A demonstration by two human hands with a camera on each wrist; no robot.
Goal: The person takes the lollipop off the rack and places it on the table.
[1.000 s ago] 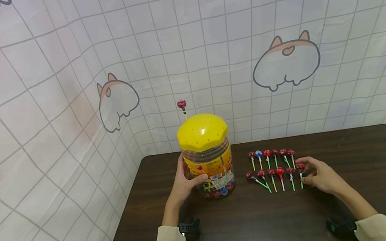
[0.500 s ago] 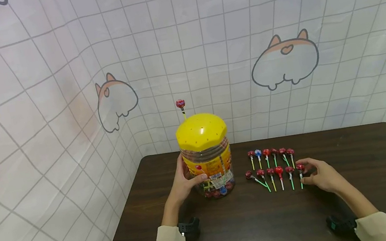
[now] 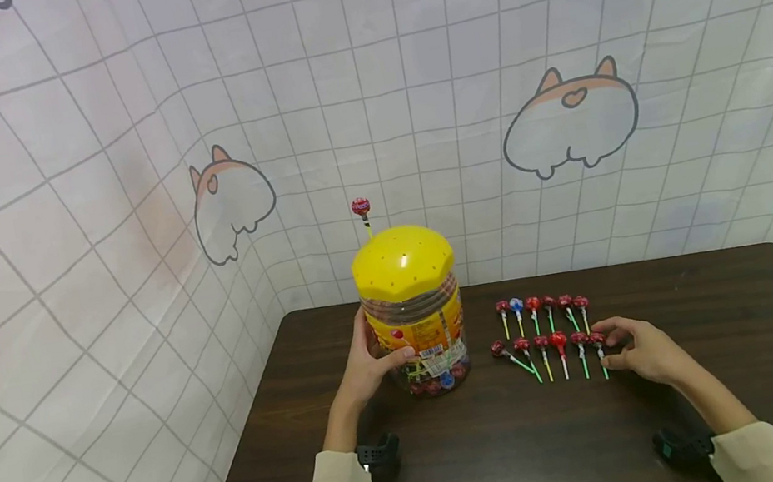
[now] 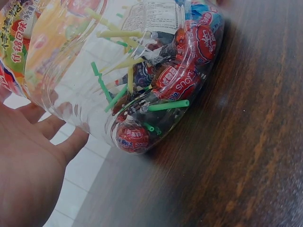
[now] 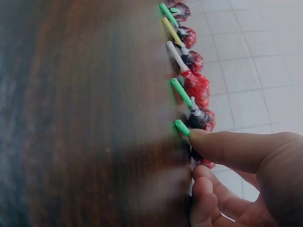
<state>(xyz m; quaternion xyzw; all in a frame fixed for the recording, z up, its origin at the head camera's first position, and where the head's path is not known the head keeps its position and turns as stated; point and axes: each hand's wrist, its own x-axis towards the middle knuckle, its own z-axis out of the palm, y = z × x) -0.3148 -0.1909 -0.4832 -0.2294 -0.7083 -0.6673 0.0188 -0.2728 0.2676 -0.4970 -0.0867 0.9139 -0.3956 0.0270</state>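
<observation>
My left hand grips the side of a plastic candy jar with a yellow lid, its thumb across the front label. Wrapped lollipops with green and yellow sticks show through the clear wall low in the jar. My right hand pinches the rightmost lollipop of the nearer row on the table. In the right wrist view the thumb presses its green stick, and the fingers hide much of the candy head. Beside it lies another green-stick lollipop.
A farther row of lollipops lies behind the nearer one. At the row's left end, one lollipop lies slanted. A single lollipop stands up behind the jar's lid. A gridded cloth hangs behind the dark table.
The head of the pinched lollipop has shifted slightly left, so it now tilts towards its neighbour. My left hand and the jar look unchanged.
</observation>
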